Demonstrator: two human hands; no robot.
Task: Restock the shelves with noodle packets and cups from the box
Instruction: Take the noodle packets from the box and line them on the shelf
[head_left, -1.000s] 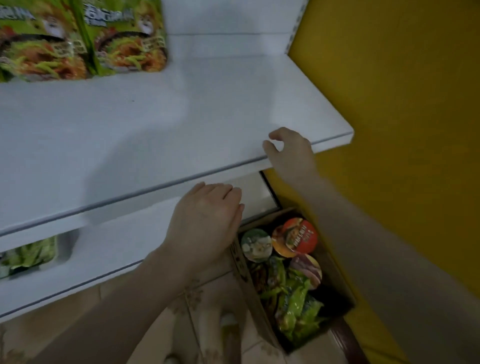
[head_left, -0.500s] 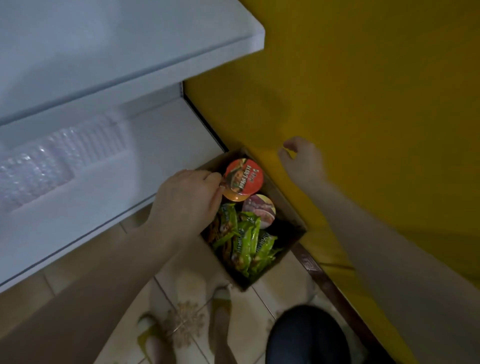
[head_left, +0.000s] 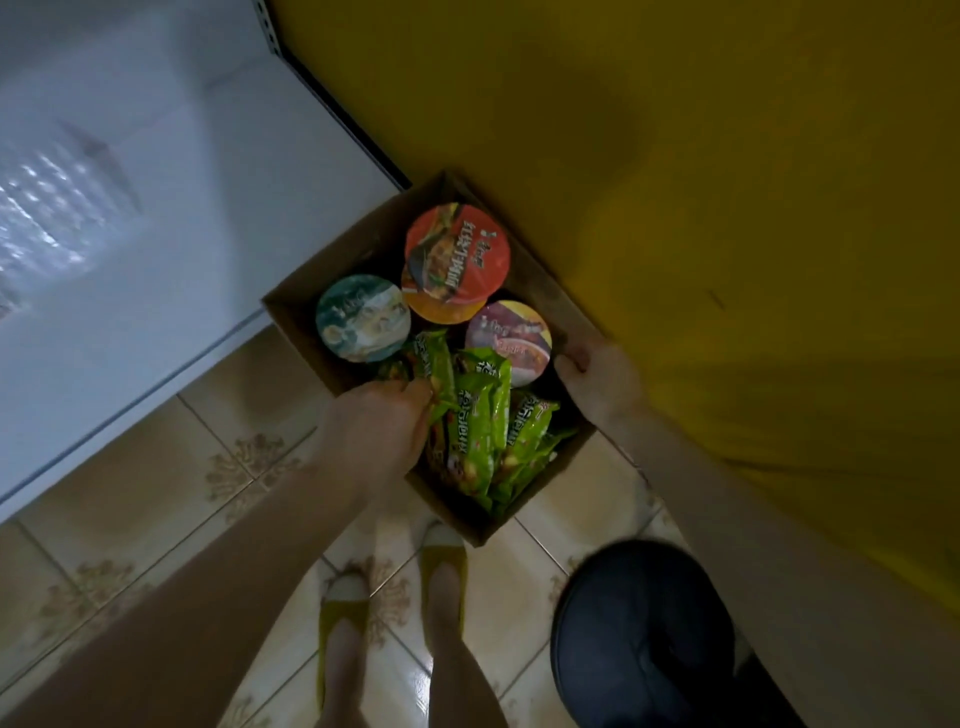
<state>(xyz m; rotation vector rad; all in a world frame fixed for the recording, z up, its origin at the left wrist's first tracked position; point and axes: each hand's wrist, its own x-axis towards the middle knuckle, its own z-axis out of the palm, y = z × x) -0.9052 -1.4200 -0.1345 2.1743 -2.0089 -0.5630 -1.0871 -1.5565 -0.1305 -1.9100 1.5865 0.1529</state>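
Note:
An open cardboard box (head_left: 311, 280) stands on the tiled floor against the yellow wall. It holds a red-lidded noodle cup (head_left: 457, 252), a teal-lidded cup (head_left: 362, 318), a purple-lidded cup (head_left: 511, 332) and several green noodle packets (head_left: 480, 426). My left hand (head_left: 376, 426) reaches into the box's near left side, its fingers curled on the green packets. My right hand (head_left: 597, 382) grips the box's right rim beside the purple-lidded cup.
The white bottom shelf (head_left: 156, 260) lies to the left of the box, with clear plastic packaging (head_left: 47, 218) on it. A yellow wall (head_left: 675, 208) fills the right. My feet in yellow shoes (head_left: 395, 597) stand just before the box; a dark round object (head_left: 644, 639) sits at lower right.
The view has dropped from the shelves to the box. My left hand went from the red cup's edge down to the green packets. My right hand came off the wall onto the box rim.

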